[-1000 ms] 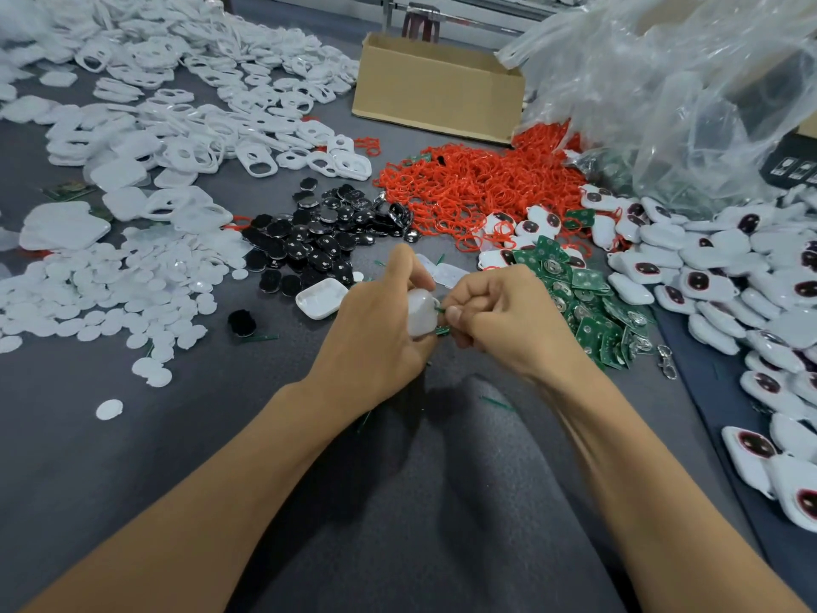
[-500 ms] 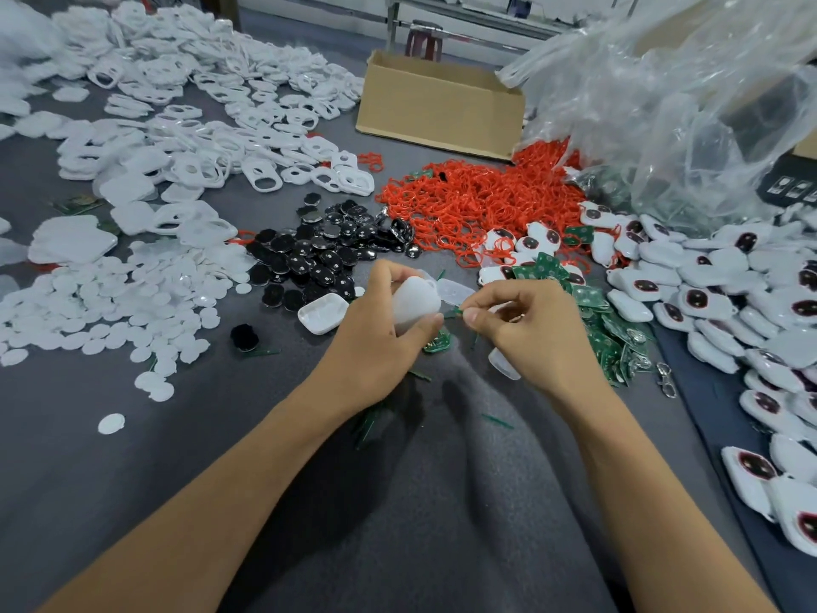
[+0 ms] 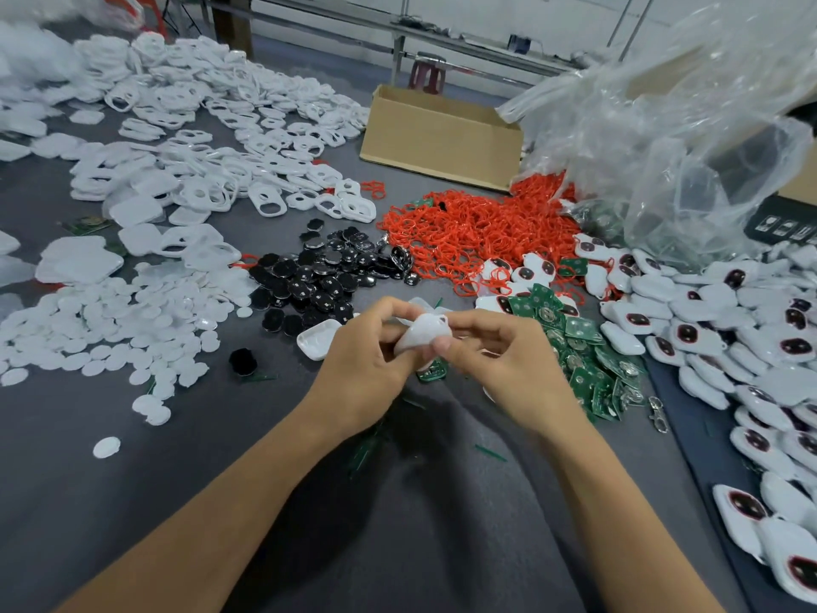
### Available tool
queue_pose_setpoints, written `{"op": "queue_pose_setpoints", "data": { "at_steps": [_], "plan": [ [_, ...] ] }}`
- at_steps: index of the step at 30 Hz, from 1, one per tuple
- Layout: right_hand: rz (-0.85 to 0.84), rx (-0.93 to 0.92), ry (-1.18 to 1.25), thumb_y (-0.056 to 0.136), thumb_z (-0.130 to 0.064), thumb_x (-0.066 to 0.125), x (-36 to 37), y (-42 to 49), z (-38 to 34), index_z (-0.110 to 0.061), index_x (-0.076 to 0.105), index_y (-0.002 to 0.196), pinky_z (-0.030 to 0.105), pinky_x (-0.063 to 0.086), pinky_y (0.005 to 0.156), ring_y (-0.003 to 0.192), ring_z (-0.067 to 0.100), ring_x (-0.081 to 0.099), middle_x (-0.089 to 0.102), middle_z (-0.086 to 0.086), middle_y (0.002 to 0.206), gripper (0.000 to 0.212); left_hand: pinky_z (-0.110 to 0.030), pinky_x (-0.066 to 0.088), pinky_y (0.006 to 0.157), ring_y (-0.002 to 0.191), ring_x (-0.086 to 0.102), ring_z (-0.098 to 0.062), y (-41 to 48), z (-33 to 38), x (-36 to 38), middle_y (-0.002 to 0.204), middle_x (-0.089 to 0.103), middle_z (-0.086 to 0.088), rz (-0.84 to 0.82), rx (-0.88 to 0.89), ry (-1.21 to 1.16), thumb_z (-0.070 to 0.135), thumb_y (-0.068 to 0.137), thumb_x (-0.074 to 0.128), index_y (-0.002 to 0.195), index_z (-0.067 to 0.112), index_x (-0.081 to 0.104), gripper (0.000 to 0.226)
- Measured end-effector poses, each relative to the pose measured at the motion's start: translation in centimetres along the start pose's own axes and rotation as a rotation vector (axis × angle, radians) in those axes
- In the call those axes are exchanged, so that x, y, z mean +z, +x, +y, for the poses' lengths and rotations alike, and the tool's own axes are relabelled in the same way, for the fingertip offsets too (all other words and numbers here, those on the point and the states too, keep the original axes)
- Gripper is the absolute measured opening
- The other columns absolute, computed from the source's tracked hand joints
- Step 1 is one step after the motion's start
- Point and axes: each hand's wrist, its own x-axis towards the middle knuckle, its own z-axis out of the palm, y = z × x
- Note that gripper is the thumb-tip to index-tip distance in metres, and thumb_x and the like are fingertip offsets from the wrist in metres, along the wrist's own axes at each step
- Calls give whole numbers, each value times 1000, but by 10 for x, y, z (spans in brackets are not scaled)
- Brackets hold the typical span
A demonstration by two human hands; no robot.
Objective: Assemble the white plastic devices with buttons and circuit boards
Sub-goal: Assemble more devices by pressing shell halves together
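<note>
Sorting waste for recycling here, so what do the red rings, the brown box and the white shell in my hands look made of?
The red rings: thin, bent, tangled loops, likely rubber or silicone, faintly glossy. The brown box: plain matte cardboard, open at the top. The white shell: smooth moulded form with soft highlights, probably rigid plastic, semi-gloss.

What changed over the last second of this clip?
The right hand, just off the shell half a second ago, has closed back in and now pinches it together with the left hand, which kept its grip. The piles of boards, buttons and rings lie as before.
</note>
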Motion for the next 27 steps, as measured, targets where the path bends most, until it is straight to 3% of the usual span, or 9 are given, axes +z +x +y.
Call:
{"op": "queue_pose_setpoints", "data": {
  "at_steps": [4,8,11,13,15,19,22,27],
  "plan": [
    [17,19,85,77,0,74,5,1,0,-10,70,87,26,37,58,61,18,44,56,15,64,15,-11,44,63,66,64,-4,-4,1,3,81,75,-2,14,118,88,3,84,72,107,9,53,30],
    [76,-19,107,76,7,71,8,1,-1,-15,66,78,22,40,58,58,13,46,56,2,62,23,-25,49,65,70,65,-19,-6,2,6,76,74,3,61,154,112,4,82,73,108,14,54,34],
    [169,-35,191,80,10,66,9,2,-1,-11,64,83,13,42,55,51,4,50,58,-2,61,21,-24,54,74,76,70,-14,-3,3,4,85,76,3,104,114,38,7,80,75,106,19,63,31],
    [164,-8,268,84,9,60,7,2,0,-4,60,90,15,45,54,48,6,53,59,5,63,15,-31,56,83,82,72,-14,0,2,0,90,76,0,108,100,-11,6,81,73,107,12,68,27],
    [89,6,262,85,8,60,5,3,2,1,60,96,15,47,54,49,6,55,61,9,66,13,-31,57,80,79,72,-15,1,1,-2,89,76,-2,105,110,-21,5,83,71,109,8,70,26],
    [18,-11,110,83,3,66,5,2,3,-12,65,84,19,47,52,50,11,56,62,11,62,14,-19,55,71,70,69,-3,-3,1,0,82,75,9,96,191,80,1,83,71,96,26,72,28],
    [92,-33,86,80,4,69,7,3,5,-15,65,77,23,47,49,47,12,55,61,7,58,20,-12,49,68,67,64,7,-2,0,1,79,73,18,93,210,93,-2,83,70,101,18,74,27],
    [309,-150,-38,74,-9,75,14,-1,6,-25,69,75,41,51,55,53,23,57,67,6,63,18,-30,58,78,80,71,-17,-1,-1,6,92,76,-6,97,64,-177,2,87,65,116,7,67,30]
  ]
}}
